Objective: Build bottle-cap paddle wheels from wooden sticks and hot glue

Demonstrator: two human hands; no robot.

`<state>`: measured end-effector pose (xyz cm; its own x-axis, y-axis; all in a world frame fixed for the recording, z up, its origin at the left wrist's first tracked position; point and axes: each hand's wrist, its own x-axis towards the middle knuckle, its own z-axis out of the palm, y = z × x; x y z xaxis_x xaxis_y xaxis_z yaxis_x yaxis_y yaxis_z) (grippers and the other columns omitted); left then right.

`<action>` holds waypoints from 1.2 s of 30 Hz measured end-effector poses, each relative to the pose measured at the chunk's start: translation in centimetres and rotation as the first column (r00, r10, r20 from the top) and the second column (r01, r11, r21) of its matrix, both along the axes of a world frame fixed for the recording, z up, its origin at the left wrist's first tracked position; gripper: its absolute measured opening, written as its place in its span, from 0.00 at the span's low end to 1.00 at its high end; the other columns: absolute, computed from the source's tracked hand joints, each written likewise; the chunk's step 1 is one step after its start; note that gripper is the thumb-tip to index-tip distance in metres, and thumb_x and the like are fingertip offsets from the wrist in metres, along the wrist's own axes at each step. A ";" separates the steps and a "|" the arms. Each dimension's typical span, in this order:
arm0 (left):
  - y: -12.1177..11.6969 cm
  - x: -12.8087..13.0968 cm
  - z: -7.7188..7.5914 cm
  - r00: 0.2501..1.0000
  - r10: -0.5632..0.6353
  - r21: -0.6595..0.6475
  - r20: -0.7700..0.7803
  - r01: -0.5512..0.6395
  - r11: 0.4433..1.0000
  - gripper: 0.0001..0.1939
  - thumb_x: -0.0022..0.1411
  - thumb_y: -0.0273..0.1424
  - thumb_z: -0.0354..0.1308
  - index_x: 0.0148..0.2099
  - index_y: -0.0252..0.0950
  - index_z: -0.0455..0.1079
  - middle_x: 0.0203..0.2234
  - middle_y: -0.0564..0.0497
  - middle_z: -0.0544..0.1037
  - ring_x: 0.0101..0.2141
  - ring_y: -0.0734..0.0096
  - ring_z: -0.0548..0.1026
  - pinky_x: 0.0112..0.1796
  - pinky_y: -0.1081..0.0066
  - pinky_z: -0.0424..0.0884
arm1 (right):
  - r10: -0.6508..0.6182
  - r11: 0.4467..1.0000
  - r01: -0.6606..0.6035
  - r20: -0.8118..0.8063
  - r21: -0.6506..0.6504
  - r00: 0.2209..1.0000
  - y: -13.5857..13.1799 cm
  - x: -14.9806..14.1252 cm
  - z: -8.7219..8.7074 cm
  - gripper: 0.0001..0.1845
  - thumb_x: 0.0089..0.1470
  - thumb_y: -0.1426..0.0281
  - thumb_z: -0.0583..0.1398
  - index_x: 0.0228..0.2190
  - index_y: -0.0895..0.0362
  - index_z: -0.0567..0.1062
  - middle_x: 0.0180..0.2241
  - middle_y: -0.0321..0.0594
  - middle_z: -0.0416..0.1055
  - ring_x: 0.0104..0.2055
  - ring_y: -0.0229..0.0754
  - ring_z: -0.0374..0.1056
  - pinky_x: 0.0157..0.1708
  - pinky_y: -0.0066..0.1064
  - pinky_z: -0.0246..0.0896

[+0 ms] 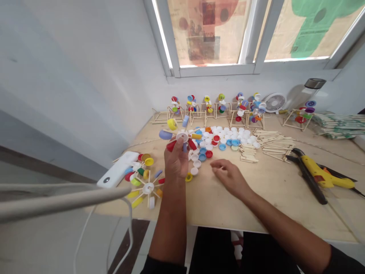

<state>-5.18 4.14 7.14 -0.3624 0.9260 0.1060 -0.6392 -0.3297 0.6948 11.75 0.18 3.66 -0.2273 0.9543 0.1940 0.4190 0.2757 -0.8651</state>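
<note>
Left hand (177,163) pinches a colourful plastic-cap and wooden-stick wheel (182,136).
Right hand (230,178) curls; can't tell if tips touch. Below it, pale wooden table (216,203) has room to its edge.

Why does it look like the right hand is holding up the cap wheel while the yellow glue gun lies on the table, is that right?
Not quite: the left hand holds up the cap wheel, as the head view shows. The yellow glue gun does lie on the table.

Open tabletop (273,179) beside glue gun (321,173)
</note>
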 end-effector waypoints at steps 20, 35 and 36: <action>-2.9 -0.7 -0.7 0.999 0.027 -0.083 -0.017 -0.028 0.996 0.13 0.40 0.30 0.71 0.30 0.34 0.75 0.27 0.53 0.78 0.32 0.74 0.74 0.36 0.74 0.68 | -0.058 0.884 -0.273 0.667 0.380 0.742 -0.1 -7.5 -2.1 0.12 0.50 0.65 0.59 0.34 0.60 0.74 0.39 0.48 0.70 0.46 0.51 0.58 0.46 0.43 0.50; 0.3 1.9 -1.9 0.988 -0.144 -0.171 -0.057 0.133 0.976 0.13 0.40 0.31 0.71 0.30 0.34 0.73 0.28 0.53 0.78 0.29 0.75 0.75 0.31 0.75 0.67 | -0.198 0.961 0.054 0.537 0.272 0.820 2.2 5.1 -2.1 0.13 0.50 0.70 0.58 0.40 0.56 0.74 0.39 0.44 0.73 0.44 0.48 0.65 0.43 0.38 0.57; 0.6 2.2 -1.8 0.986 -0.153 -0.173 -0.061 0.140 0.975 0.14 0.39 0.31 0.71 0.30 0.34 0.73 0.27 0.53 0.78 0.29 0.75 0.74 0.30 0.75 0.67 | -0.183 0.964 0.046 0.526 0.263 0.830 2.3 5.2 -2.2 0.13 0.50 0.70 0.58 0.40 0.56 0.74 0.39 0.44 0.73 0.44 0.48 0.65 0.43 0.38 0.57</action>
<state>-2.96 4.72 5.31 -0.2186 0.9752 -0.0341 -0.6173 -0.1111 0.7788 16.94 2.51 1.47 -0.2525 0.9236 0.2884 0.8412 0.3568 -0.4063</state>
